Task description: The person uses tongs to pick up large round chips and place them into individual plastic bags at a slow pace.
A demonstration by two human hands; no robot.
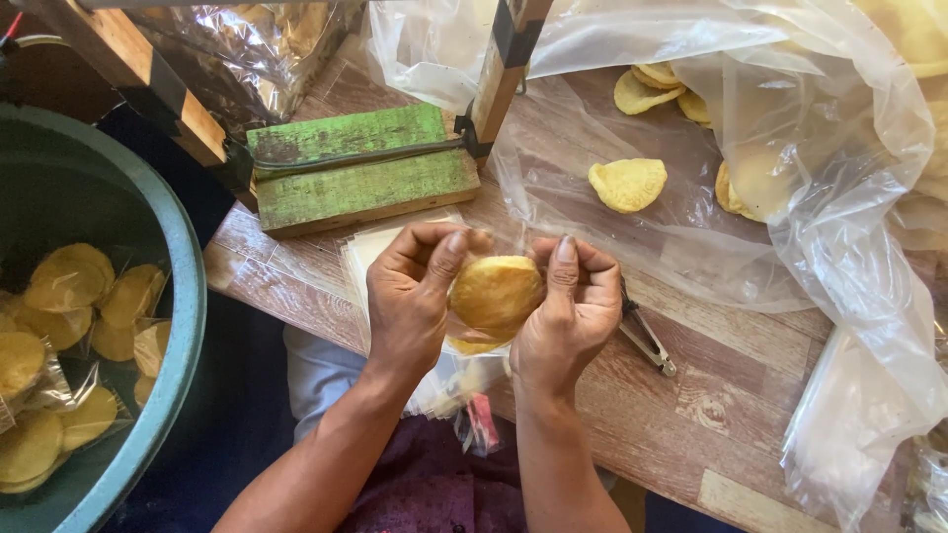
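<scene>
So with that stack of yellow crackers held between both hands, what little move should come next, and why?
Probably easing the stack of round yellow crackers down into the small clear bag hanging beneath it. The left hand and right hand pinch the stack from both sides, the bag seems to hang just under it, and the teal tub at the left already holds bagged crackers.

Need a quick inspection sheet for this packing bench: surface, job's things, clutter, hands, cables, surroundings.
Surface: wooden table, partly under a clear plastic sheet.
Job's things: stack of round yellow crackers in a small clear bag.
Clutter: loose crackers on the sheet; metal tongs; green wooden block.
Hands: left hand and right hand both grip the stack.
Cables: nothing seen.
Surroundings: teal basin of bagged crackers at left.
</scene>
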